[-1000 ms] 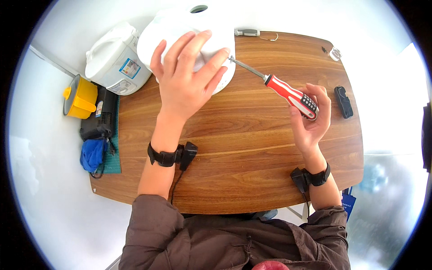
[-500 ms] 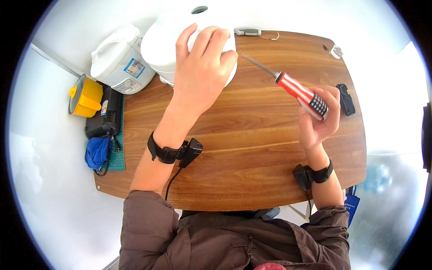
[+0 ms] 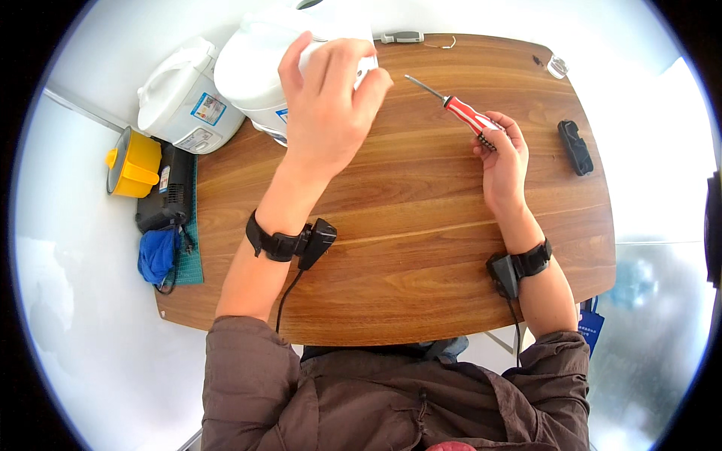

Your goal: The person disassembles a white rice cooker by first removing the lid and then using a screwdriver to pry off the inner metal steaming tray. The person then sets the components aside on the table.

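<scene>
My right hand [image 3: 505, 154] is closed around the handle of a red-and-white screwdriver [image 3: 466, 114], held over the right part of the table. Its metal shaft points up and to the left, toward my left hand. Raised in front of a large white appliance [image 3: 252, 68], my left hand [image 3: 325, 105] has bent fingers, and a gap shows between thumb and forefinger. Nothing is visible in that gap except the appliance's side behind it. Part of the appliance is hidden by this hand, so I cannot tell whether the fingertips touch it.
A white rice cooker [image 3: 177, 98] stands at the far left, beside a yellow container [image 3: 139, 161], a black device [image 3: 169, 199] and a blue cloth [image 3: 156, 255] by a green mat [image 3: 194, 263]. A grey-handled tool [image 3: 402, 37] lies at the back; a black object [image 3: 575, 148] lies right.
The right hand has turned and moved left with the screwdriver. The white appliance appears shifted left and slightly turned, showing a blue label. The left hand's fingers have shifted slightly; the view moved too.
</scene>
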